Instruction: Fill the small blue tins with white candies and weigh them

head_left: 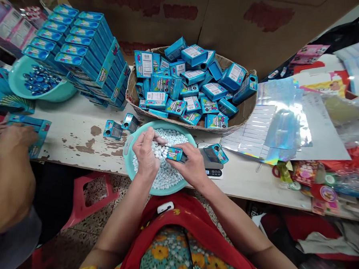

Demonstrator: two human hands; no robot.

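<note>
Over a turquoise bowl of small white candies, my left hand is cupped with several candies in its curled fingers. My right hand grips a small blue candy box, its end against the candies in the left hand. On the right, another blue box lies on a digital scale. Two more small boxes, one beside the other, stand left of the bowl.
Behind the bowl sits a cardboard tray heaped with blue boxes. Tall stacked blue packs and a bowl of shiny blue pieces are at left. A co-worker's hand rests on flat blue packaging. Reflective sheets cover the right side.
</note>
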